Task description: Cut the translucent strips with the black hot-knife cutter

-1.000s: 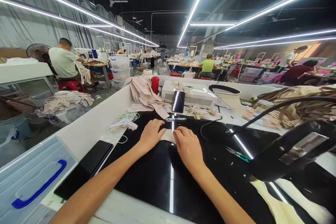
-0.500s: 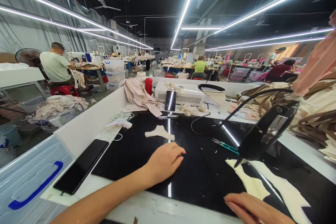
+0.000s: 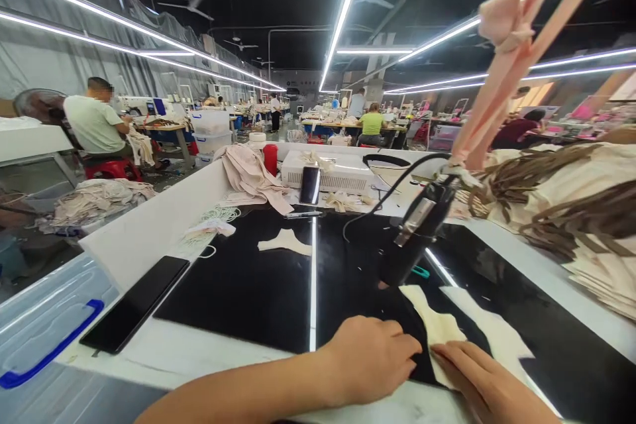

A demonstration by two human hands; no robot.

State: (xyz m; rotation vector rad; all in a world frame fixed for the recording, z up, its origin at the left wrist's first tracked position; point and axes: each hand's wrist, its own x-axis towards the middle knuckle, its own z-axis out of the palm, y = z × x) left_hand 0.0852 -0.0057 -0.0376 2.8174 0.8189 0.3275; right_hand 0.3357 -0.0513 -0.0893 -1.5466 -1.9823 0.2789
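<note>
My left hand is just above the near part of the black board, its fingers curled in and nothing visible in them. Fingers of my right hand lie stretched out on the lower part of a narrow cream fabric piece; its thumb is hidden. Beside that piece lies a second wavy-edged cream fabric piece. Over their far ends hangs a black corded tool, tied to pink cloth strips. Teal thread snips show partly behind the tool.
A smaller cream fabric piece lies farther back. On the left edge rests a large black phone. A smaller phone leans against a white box. Fabric stacks are on the right. Co-workers sit at tables beyond.
Both hands have moved: the left one to the right and nearer, the right one forward onto the fabric piece. The view has turned right, and the hanging tool has swung left.
</note>
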